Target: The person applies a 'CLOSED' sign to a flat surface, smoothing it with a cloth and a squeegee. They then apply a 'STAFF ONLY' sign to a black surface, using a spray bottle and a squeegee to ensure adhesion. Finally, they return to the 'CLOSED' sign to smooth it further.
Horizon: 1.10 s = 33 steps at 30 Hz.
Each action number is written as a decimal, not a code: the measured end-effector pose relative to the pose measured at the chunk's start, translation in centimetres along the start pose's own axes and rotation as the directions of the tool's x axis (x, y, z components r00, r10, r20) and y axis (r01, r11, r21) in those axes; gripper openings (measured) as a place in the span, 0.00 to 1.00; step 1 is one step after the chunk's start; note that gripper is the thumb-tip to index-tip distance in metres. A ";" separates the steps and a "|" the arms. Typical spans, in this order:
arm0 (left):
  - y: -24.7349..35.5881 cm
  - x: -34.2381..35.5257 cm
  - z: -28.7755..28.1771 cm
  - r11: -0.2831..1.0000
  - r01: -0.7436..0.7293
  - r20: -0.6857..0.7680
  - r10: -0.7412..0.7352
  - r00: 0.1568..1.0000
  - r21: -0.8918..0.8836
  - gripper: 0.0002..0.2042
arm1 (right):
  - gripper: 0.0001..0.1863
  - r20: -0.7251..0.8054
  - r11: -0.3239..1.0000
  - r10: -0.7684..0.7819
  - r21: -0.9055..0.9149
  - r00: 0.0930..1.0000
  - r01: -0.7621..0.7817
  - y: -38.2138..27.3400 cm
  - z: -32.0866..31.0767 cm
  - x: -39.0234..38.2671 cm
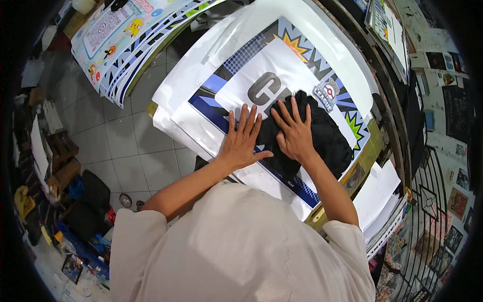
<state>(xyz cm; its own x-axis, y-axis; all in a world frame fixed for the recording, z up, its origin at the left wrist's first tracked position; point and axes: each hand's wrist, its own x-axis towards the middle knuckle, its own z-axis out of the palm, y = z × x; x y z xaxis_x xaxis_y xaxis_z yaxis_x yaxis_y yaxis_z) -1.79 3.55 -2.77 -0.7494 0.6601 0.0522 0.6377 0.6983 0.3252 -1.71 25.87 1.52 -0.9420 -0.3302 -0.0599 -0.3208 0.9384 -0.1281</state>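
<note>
My left hand point(242, 143) lies flat with its fingers spread, the fingertips on a white sheet point(234, 93) that bears a large grey printed character. Its thumb reaches toward a bunched black cloth point(327, 133). Pressed on that cloth, near its left side, is my right hand point(296, 133), fingers stretched and apart. The cloth covers part of the white sheet. Beneath both lies a large printed poster point(239, 60) in blue, grey and white with starburst shapes. I cannot tell what kind of garment or rag the cloth is.
Large white sheets point(186, 85) lie under the poster on a worktable point(370, 143). To the upper left is a stack of colourful printed sheets point(108, 40). White papers point(375, 199) sit at the right, near a black wire rack point(427, 201). Tiled floor point(131, 136) shows at left.
</note>
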 end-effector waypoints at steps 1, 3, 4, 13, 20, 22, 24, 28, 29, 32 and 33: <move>-0.1 0.1 0.0 1.000 -0.003 -0.005 0.003 1.000 0.000 0.58 | 0.36 0.012 1.000 -0.010 0.005 1.000 0.009 0.1 0.0 -0.6; -0.1 0.1 0.1 1.000 -0.007 -0.011 0.007 1.000 -0.005 0.59 | 0.36 -0.009 1.000 0.001 0.014 1.000 -0.001 0.3 -0.2 -0.1; 0.1 -0.1 0.1 1.000 -0.006 -0.009 0.006 1.000 -0.008 0.59 | 0.36 -0.040 0.999 0.028 0.019 0.999 -0.028 0.4 -0.4 0.8; -0.1 -0.2 -0.3 1.000 -0.001 -0.025 0.001 1.000 -0.003 0.61 | 0.35 0.018 0.998 -0.013 0.062 1.000 0.012 0.2 0.1 -1.5; -0.4 -0.4 -0.4 1.000 0.008 -0.057 -0.009 0.998 -0.025 0.62 | 0.36 -0.026 0.999 -0.015 0.039 1.000 0.016 0.9 0.4 1.3; -0.1 -0.7 -0.6 0.999 0.032 -0.039 -0.033 0.999 -0.024 0.62 | 0.36 -0.021 0.999 -0.014 0.042 1.000 0.014 0.8 0.6 0.7; -0.4 -0.6 -0.3 1.000 0.019 -0.069 -0.019 0.997 0.008 0.62 | 0.36 -0.029 0.999 -0.011 0.031 1.000 0.012 0.3 0.9 0.6; -0.5 -0.5 -0.3 1.000 0.001 -0.087 0.000 0.996 0.013 0.61 | 0.33 -0.136 0.999 0.045 -0.024 0.990 -0.048 1.9 1.0 4.8; -0.6 -0.5 -0.1 1.000 -0.008 -0.119 0.010 0.993 0.011 0.61 | 0.34 -0.144 0.998 0.057 -0.029 0.988 -0.061 2.6 1.0 4.8; -0.2 -0.6 -0.4 0.987 0.030 -0.165 -0.056 0.985 -0.158 0.55 | 0.33 -0.141 0.998 0.065 0.002 0.988 -0.065 3.1 1.5 1.2; 0.0 -0.7 -0.6 0.985 0.072 -0.133 -0.093 0.987 -0.157 0.52 | 0.32 -0.121 0.997 0.084 0.008 0.989 -0.083 2.5 1.7 -0.9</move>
<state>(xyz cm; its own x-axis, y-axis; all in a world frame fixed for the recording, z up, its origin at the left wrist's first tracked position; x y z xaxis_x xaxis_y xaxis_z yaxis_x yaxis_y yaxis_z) -1.36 2.91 -2.23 -0.8225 0.5495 0.1466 0.5464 0.6919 0.4719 -1.52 28.31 -0.40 -0.9705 -0.2360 0.0497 -0.2406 0.9619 -0.1301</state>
